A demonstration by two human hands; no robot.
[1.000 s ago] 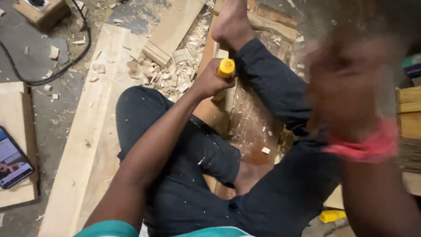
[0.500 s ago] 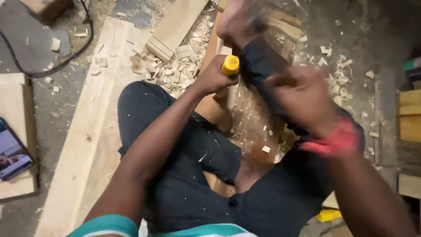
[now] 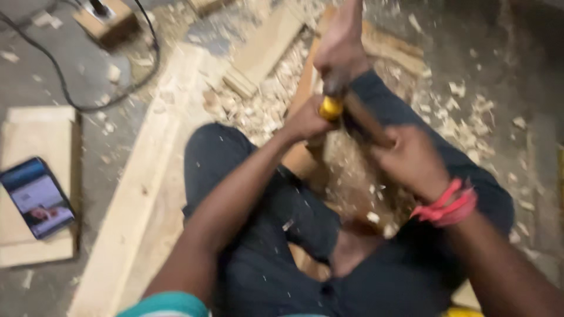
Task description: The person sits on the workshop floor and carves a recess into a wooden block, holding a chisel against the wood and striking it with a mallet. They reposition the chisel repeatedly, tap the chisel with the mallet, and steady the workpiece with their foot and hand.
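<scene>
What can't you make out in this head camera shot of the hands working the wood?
- Chisel blade: head view, hidden below the left hand; only the yellow handle shows.
- Striking tool head: motion blur; only a brown shaft runs up from the right hand.
- Workpiece: mostly covered by legs and shavings.
- Phone screen: too small and blurred.
- Yellow object: cut off by the bottom edge.

Phone [image 3: 36, 196] on board [image 3: 35, 246], left of plank [image 3: 141, 199]

Motion blur hides the mallet head [image 3: 338, 82], perhaps wooden.
</scene>
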